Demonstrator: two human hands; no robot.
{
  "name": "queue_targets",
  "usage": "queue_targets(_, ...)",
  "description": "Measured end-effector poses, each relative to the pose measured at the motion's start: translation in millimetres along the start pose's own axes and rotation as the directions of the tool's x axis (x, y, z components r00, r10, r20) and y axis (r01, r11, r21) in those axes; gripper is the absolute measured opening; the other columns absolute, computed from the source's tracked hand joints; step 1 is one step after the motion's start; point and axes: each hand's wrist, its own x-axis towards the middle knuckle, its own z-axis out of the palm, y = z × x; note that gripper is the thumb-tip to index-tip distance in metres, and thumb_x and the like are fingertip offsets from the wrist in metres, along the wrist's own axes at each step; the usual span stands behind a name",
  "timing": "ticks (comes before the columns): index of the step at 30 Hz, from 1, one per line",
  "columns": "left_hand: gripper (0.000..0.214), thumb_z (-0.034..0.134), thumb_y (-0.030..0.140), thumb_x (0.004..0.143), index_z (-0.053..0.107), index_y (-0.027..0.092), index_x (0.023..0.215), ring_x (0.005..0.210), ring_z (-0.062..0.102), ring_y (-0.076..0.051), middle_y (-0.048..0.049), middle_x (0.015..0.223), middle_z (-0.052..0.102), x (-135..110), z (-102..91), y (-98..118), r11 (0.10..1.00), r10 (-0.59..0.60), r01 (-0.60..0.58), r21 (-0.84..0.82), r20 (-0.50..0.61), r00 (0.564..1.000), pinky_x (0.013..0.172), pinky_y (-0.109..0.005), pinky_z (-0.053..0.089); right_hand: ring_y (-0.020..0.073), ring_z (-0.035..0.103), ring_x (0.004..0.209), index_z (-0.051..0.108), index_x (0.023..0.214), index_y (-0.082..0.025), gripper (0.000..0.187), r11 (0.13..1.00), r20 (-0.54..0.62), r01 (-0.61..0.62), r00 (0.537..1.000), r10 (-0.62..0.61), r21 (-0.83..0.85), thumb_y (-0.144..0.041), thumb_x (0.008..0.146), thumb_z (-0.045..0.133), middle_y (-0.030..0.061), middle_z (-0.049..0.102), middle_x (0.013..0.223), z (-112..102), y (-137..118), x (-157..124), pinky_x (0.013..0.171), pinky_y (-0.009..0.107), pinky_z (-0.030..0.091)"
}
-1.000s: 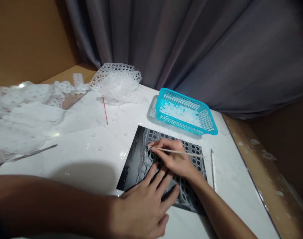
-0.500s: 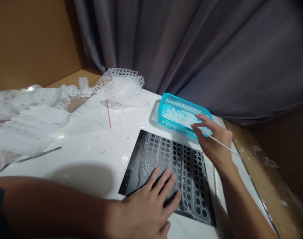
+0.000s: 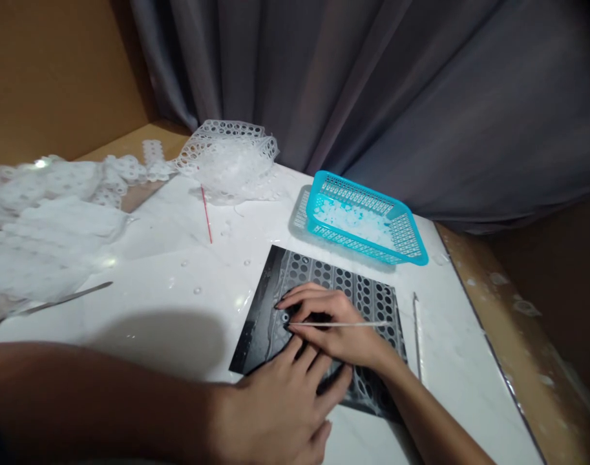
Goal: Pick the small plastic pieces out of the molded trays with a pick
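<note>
A perforated clear sheet (image 3: 367, 294) full of round holes lies on a black mat (image 3: 256, 326) on the white table (image 3: 178, 310). My left hand (image 3: 285, 403) rests flat on the sheet's near edge, fingers stretched out. My right hand (image 3: 328, 326) is pinched round a thin white stick (image 3: 353, 323). The stick's tip touches a small ring-shaped piece (image 3: 285, 318) near the sheet's left side. Behind the mat stands a turquoise basket (image 3: 413, 248) with several small clear pieces inside.
Heaps of white perforated scrap sheet (image 3: 231, 158) lie at the back and far left. A thin red stick (image 3: 206, 216) lies near them. A metal rod (image 3: 66, 298) lies at the left, another slim tool (image 3: 415, 329) right of the mat. A grey curtain hangs behind.
My right hand came back from the turquoise basket to the sheet and set the stick's tip at a ring near the left side. My left hand stayed flat.
</note>
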Motion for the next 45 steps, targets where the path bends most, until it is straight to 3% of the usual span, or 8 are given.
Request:
queue_targets(6, 0.065, 0.038, 0.049, 0.111, 0.038, 0.012, 0.164, 0.133, 0.058, -0.038, -0.0213, 0.145, 0.061, 1, 0.5, -1, 1.000, -0.006, 0.006, -0.011, -0.014, 1.000, 0.112, -0.050, 0.041, 0.0238, 0.072, 0.116, 0.073, 0.085, -0.022, 0.014, 0.999, 0.008, 0.014, 1.000, -0.014, -0.045, -0.015, 0.096, 0.076, 0.0065, 0.081, 0.117, -1, -4, 0, 0.100, 0.048, 0.061)
queue_targets(11, 0.056, 0.039, 0.047, 0.111, 0.048, 0.014, 0.156, 0.122, 0.065, -0.034, -0.0180, 0.133, 0.067, 1, 1.1, 0, 0.997, 0.003, -0.002, -0.082, 0.015, 1.000, 0.108, -0.047, 0.045, 0.0250, 0.071, 0.118, 0.071, 0.085, -0.021, 0.018, 0.975, 0.047, 0.037, 0.999, -0.028, -0.221, -0.009, 0.097, 0.068, 0.0083, 0.079, 0.121, 1, -18, -1, 0.098, 0.046, 0.063)
queue_targets(17, 0.047, 0.041, 0.045, 0.111, 0.059, 0.014, 0.140, 0.115, 0.068, -0.034, -0.0164, 0.122, 0.074, 3, -4.5, -3, 0.995, 0.028, -0.024, -0.101, 0.030, 0.999, 0.107, -0.048, 0.046, 0.0301, 0.070, 0.114, 0.071, 0.091, -0.017, 0.018, 0.828, 0.136, 0.168, 0.984, -0.111, -0.536, -0.008, 0.102, 0.059, 0.0160, 0.075, 0.128, 9, -23, -14, 0.090, 0.046, 0.066)
queue_targets(22, 0.042, 0.044, 0.044, 0.110, 0.066, 0.014, 0.129, 0.112, 0.069, -0.032, -0.0162, 0.118, 0.075, 3, -2.3, -2, 0.990, 0.019, -0.011, -0.138, 0.059, 0.998, 0.107, -0.046, 0.045, 0.0330, 0.074, 0.117, 0.070, 0.099, -0.014, 0.016, 0.753, 0.210, 0.251, 0.966, -0.152, -0.608, -0.005, 0.102, 0.058, 0.0197, 0.076, 0.130, 12, -17, -20, 0.094, 0.048, 0.068)
queue_targets(31, 0.047, 0.041, 0.044, 0.111, 0.066, 0.013, 0.138, 0.125, 0.064, -0.033, -0.0166, 0.134, 0.071, 1, -2.0, -4, 0.980, 0.017, -0.010, -0.198, 0.037, 0.999, 0.115, -0.048, 0.040, 0.0335, 0.076, 0.121, 0.072, 0.100, -0.017, 0.019, 0.603, 0.276, 0.387, 0.922, -0.272, -0.698, -0.008, 0.105, 0.056, 0.0186, 0.075, 0.136, 5, -15, -11, 0.090, 0.048, 0.071)
queue_targets(34, 0.050, 0.039, 0.045, 0.112, 0.064, 0.012, 0.140, 0.128, 0.063, -0.033, -0.0175, 0.137, 0.069, 1, -2.0, -4, 0.982, 0.021, -0.014, -0.189, 0.033, 0.999, 0.117, -0.048, 0.038, 0.0340, 0.076, 0.120, 0.072, 0.098, -0.018, 0.021, 0.628, 0.263, 0.391, 0.920, -0.291, -0.673, -0.007, 0.105, 0.055, 0.0197, 0.075, 0.136, 4, -11, -12, 0.090, 0.050, 0.070)
queue_targets(40, 0.057, 0.041, 0.045, 0.110, 0.050, 0.010, 0.154, 0.121, 0.065, -0.034, -0.0183, 0.127, 0.070, 1, -2.0, -3, 0.992, 0.015, -0.014, -0.125, 0.000, 1.000, 0.114, -0.047, 0.038, 0.0315, 0.073, 0.124, 0.071, 0.106, -0.020, 0.019, 0.788, 0.179, 0.312, 0.950, -0.256, -0.532, -0.008, 0.105, 0.056, 0.0168, 0.075, 0.137, 0, 2, -14, 0.095, 0.053, 0.066)
queue_targets(45, 0.060, 0.039, 0.045, 0.111, 0.043, 0.009, 0.158, 0.130, 0.061, -0.036, -0.0203, 0.136, 0.066, 1, -2.1, -2, 0.996, 0.010, -0.011, -0.090, -0.008, 1.000, 0.120, -0.048, 0.033, 0.0278, 0.074, 0.118, 0.072, 0.106, -0.020, 0.022, 0.902, 0.068, 0.231, 0.973, -0.222, -0.363, -0.006, 0.104, 0.055, 0.0150, 0.076, 0.134, 4, 3, -12, 0.096, 0.049, 0.065)
